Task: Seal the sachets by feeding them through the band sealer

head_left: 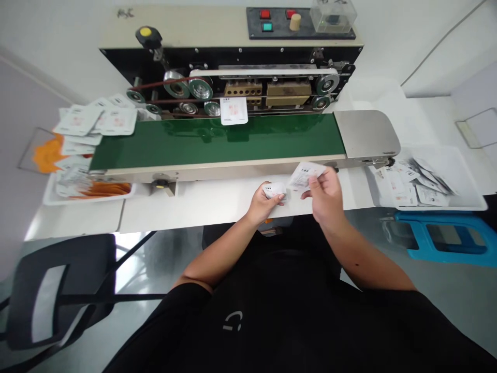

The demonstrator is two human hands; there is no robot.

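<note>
My left hand [261, 203] is closed around a small white sachet [275, 190] with dark and pink print; whether more lie beneath it I cannot tell. Close by on the right, my right hand [326, 196] pinches another white sachet [305, 175] by its edge, thumb on top. Both hands are in front of a band sealing machine [186, 31]. A further white sachet [234, 111] stands at the sealing rollers, its lower part over the green conveyor belt [186, 145].
White sachets [79, 120] pile up at the belt's left end, above a white tray [50, 192] with orange and white packets. At right, a white bin [471, 178] holds more sachets. A blue stool [423, 238] and a black chair [77, 269] stand below table height.
</note>
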